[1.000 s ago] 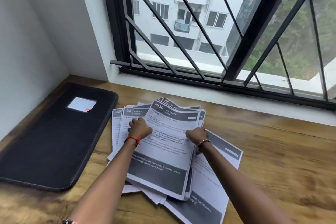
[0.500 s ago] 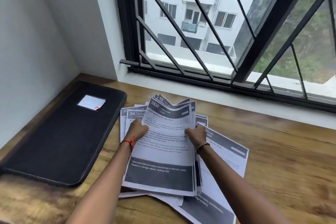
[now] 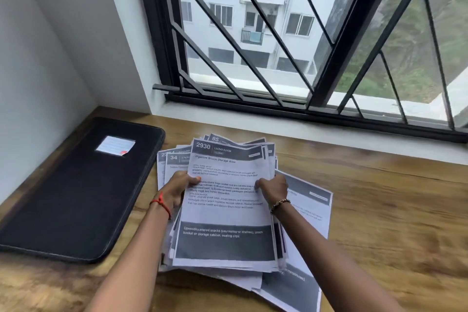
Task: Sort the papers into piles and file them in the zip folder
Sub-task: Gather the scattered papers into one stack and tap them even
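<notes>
A loose sheaf of printed papers (image 3: 222,210) is being gripped at its edges between the left hand (image 3: 177,188) and right hand (image 3: 273,188); a flat black fabric zip folder (image 3: 76,192) is lying left of both hands on the wood-grain bench (image 3: 392,210).

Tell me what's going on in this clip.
A person is gathering printed papers on a wooden table. The left hand grips the bundle's left edge and the right hand pinches its right edge; the top page is headed 2930. More sheets lie fanned out under and beside the bundle. The black folder lies flat to the left and looks closed, apart from the papers, so no separate piles or filing show yet.
</notes>
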A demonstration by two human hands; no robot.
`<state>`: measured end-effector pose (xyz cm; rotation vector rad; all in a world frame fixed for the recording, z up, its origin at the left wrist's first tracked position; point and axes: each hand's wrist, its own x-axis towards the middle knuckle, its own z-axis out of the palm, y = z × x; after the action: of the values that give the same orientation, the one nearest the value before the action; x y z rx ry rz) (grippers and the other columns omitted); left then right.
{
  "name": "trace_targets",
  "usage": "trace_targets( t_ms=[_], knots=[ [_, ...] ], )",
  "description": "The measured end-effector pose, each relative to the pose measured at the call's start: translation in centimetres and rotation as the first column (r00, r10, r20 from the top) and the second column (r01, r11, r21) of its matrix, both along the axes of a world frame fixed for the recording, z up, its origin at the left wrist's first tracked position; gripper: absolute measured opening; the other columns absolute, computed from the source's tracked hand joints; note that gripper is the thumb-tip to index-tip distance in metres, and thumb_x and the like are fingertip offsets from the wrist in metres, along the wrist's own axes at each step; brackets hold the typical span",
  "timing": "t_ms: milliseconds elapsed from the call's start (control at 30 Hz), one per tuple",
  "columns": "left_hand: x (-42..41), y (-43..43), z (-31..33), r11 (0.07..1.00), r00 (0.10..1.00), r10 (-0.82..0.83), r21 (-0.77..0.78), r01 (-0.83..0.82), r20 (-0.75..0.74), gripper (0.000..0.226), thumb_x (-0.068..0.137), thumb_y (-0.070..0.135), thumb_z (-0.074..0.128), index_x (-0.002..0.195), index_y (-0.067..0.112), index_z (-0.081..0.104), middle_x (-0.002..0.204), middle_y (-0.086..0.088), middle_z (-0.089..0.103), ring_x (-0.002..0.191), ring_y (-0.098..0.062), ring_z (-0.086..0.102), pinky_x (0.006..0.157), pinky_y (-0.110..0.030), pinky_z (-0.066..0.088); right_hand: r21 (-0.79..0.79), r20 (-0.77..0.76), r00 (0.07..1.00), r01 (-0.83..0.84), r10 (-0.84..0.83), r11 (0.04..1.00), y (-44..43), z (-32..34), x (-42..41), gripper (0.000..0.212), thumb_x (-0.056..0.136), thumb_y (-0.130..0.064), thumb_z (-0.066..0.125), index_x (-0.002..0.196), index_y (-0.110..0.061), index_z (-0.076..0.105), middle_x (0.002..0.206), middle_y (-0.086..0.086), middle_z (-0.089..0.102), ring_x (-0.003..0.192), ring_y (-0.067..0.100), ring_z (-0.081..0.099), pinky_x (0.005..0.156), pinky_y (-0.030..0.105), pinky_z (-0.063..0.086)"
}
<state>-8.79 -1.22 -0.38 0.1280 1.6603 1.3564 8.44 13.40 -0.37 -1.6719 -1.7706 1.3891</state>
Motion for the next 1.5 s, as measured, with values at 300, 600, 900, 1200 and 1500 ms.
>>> trace_targets(
  t_ms=[300, 600, 900, 1200, 1500],
  knots=[
    [6.3, 6.7, 1.2, 0.982, 0.979, -0.191, 0.003, 0.191, -0.065, 0.009, 0.088, -0.01, 0.05, 0.096, -0.007, 0.056, 0.085, -0.018, 0.063, 0.071, -0.028, 0.062, 0.064, -0.039, 0.055, 0.008, 0.022, 0.967, 0.254, -0.254, 0.967, 2.5, 0.9, 8.0, 0.016, 0.063, -0.01, 0.066, 0.074, 0.0, 0.06, 0.079, 0.011, 0.061, 0.074, 0.028, 0.058, 0.063, 0.03, 0.044],
    [12.6, 8.9, -2.2, 0.894, 0.634, -0.444, -0.353, 0.275, -0.633, 0.029, 0.082, 0.01, 0.057, 0.111, 0.005, 0.059, 0.12, -0.016, 0.044, 0.116, -0.032, 0.039, 0.098, -0.039, 0.039, -0.026, 0.176, 0.931, 0.33, -0.321, 0.944, 1.8, -0.2, 13.6, 0.037, 0.065, -0.018, 0.063, 0.092, 0.006, 0.059, 0.093, 0.015, 0.053, 0.079, 0.029, 0.053, 0.066, 0.032, 0.044],
    [11.9, 7.2, -1.7, 0.899, 0.694, -0.438, -0.259, 0.354, -0.572, 0.043, 0.082, 0.005, 0.058, 0.124, 0.005, 0.049, 0.112, -0.014, 0.062, 0.1, -0.03, 0.06, 0.082, -0.033, 0.051, -0.031, 0.27, 0.943, 0.209, -0.194, 0.977, 1.4, -0.3, 11.9, 0.053, 0.082, -0.01, 0.056, 0.127, 0.002, 0.031, 0.123, 0.027, 0.043, 0.106, 0.036, 0.046, 0.075, 0.033, 0.04],
    [9.7, 5.6, -0.1, 0.864, 0.794, -0.494, -0.093, 0.495, -0.355, 0.045, 0.092, 0.001, 0.05, 0.129, 0.008, 0.026, 0.125, -0.018, 0.053, 0.112, -0.033, 0.056, 0.096, -0.049, 0.047, -0.007, 0.179, 0.954, 0.245, -0.239, 0.97, 1.7, 0.0, 10.1, 0.01, 0.07, -0.008, 0.064, 0.074, -0.002, 0.058, 0.083, 0.013, 0.061, 0.071, 0.025, 0.056, 0.061, 0.028, 0.042],
    [3.8, 3.7, 0.2, 0.98, 0.953, -0.194, -0.007, 0.198, -0.233, 0.06, 0.088, -0.008, 0.054, 0.131, 0.008, 0.016, 0.131, -0.022, 0.045, 0.101, -0.026, 0.055, 0.09, -0.037, 0.049, 0.025, 0.141, 0.989, 0.041, -0.044, 0.999, 2.2, 0.5, 4.1, 0.021, 0.074, -0.007, 0.066, 0.089, 0.004, 0.056, 0.096, 0.014, 0.057, 0.088, 0.027, 0.057, 0.075, 0.033, 0.048]
  ],
)
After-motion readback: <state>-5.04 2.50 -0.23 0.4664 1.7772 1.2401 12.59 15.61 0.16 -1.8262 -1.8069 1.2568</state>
